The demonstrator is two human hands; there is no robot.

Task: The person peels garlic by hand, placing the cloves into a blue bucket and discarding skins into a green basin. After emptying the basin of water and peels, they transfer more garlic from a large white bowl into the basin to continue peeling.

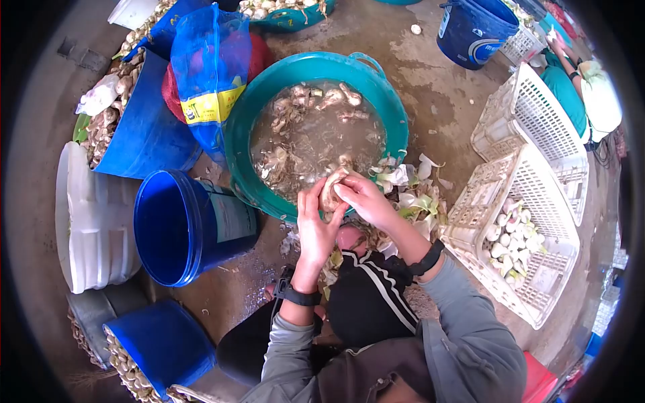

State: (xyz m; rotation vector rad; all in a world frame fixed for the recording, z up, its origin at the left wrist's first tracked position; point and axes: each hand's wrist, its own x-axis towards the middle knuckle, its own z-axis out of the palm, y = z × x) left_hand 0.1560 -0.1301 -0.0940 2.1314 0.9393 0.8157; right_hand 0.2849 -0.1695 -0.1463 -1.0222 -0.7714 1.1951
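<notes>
Over the near rim of a round green tub (396, 127), both hands are together on a muddy, brown-skinned bulb (332, 193). My left hand (316, 221) has its fingers wrapped around the left side of the bulb. On the other side, my right hand (366, 199) grips it with the thumb pressed against its skin. Murky water (322, 138) fills the tub, with several more brown bulbs (332, 98) and loose skins floating in it. Peeled husks (418, 201) lie on the floor beside the tub, near my right wrist.
To the right, a white crate (463, 221) holds peeled white bulbs (514, 242); another crate (547, 107) stands behind it. Blue buckets (161, 228) and a blue mesh bag (211, 67) are on the left. Another blue bucket (474, 33) stands at the back. A person (571, 94) sits at far right.
</notes>
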